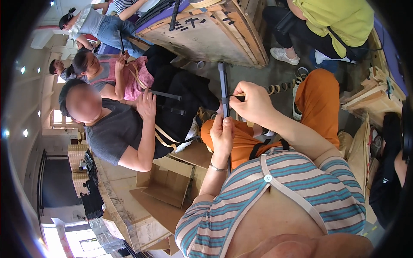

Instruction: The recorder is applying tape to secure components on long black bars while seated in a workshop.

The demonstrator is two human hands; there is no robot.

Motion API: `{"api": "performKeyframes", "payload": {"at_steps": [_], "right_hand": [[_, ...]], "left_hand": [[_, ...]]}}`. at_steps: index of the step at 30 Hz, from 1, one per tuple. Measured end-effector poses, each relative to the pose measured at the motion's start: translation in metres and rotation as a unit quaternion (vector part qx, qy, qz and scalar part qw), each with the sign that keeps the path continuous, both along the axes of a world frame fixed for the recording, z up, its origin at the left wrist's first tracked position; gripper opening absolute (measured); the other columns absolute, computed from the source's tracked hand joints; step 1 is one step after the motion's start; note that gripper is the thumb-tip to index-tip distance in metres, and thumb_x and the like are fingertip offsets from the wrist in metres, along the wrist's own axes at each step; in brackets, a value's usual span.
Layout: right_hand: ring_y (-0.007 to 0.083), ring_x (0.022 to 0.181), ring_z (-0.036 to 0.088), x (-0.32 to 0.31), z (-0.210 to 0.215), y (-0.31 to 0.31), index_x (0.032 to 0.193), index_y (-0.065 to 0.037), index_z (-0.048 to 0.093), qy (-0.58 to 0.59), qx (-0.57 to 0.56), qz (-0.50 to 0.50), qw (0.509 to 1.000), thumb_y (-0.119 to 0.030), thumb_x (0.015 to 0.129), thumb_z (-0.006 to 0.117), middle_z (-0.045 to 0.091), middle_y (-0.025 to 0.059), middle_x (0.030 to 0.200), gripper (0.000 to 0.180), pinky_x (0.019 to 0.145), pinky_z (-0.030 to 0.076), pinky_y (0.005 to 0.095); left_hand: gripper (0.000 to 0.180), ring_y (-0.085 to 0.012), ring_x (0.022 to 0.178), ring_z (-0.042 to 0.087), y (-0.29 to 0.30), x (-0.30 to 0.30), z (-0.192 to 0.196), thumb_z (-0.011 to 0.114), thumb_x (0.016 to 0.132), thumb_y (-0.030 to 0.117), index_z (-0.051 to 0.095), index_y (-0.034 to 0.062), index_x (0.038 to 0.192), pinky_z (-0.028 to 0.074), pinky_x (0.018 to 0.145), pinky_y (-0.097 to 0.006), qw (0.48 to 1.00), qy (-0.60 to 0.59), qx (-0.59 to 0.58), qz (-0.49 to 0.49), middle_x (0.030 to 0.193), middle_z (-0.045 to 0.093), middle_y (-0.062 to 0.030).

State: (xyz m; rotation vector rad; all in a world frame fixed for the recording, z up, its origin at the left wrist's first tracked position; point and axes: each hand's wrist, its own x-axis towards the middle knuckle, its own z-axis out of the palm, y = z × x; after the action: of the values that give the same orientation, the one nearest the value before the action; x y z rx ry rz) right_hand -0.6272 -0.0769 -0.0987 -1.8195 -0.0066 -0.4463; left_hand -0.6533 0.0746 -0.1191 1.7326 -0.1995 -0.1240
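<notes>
A long, narrow dark grey bar point(223, 81) stands nearly upright in front of me. My left hand point(223, 137) is closed round its lower end, with the thumb lying along it. Partway up, a dark band point(225, 100) crosses the bar. My right hand point(254, 103) is pinched beside that band, its fingertips on a thin strip whose far end I cannot make out. Behind my right hand, a curled tan strip point(279, 88) shows above the floor. Below the hands are my orange trousers point(320, 103).
An open cardboard box point(167, 182) stands at lower left. A co-worker in a dark T-shirt point(116, 139) sits close on the left, holding dark bars. A wooden crate point(202, 36) stands ahead; a person in a yellow top point(340, 21) sits at far right, near another wooden crate point(378, 92).
</notes>
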Motion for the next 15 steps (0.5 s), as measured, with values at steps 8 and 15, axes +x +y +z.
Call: {"api": "performKeyframes", "payload": {"at_steps": [8,15], "right_hand": [[0.0285,0.081,0.06,0.027,-0.132,-0.03,0.084,-0.002,0.057,0.153,-0.023,-0.01,0.988,-0.019,0.075,0.064,0.061,0.0145,0.082,0.02,0.069,0.047,0.0375],[0.0065,0.071,0.051,0.023,-0.001,-0.024,0.11,-0.006,0.042,0.129,0.342,0.189,0.911,-0.017,0.083,0.063,0.051,-0.0008,0.088,0.035,0.061,0.041,0.0202]], "left_hand": [[0.046,-0.0107,0.035,0.033,0.012,-0.001,0.043,0.038,0.091,0.046,0.044,0.0013,0.082,0.026,0.033,-0.022,0.941,0.177,-0.255,-0.131,0.05,0.038,-0.0037],[0.045,-0.0119,0.034,0.032,0.011,0.007,0.034,0.033,0.093,0.046,0.044,0.003,0.084,0.026,0.032,-0.024,0.929,0.196,-0.271,-0.16,0.049,0.039,-0.0045]]}}
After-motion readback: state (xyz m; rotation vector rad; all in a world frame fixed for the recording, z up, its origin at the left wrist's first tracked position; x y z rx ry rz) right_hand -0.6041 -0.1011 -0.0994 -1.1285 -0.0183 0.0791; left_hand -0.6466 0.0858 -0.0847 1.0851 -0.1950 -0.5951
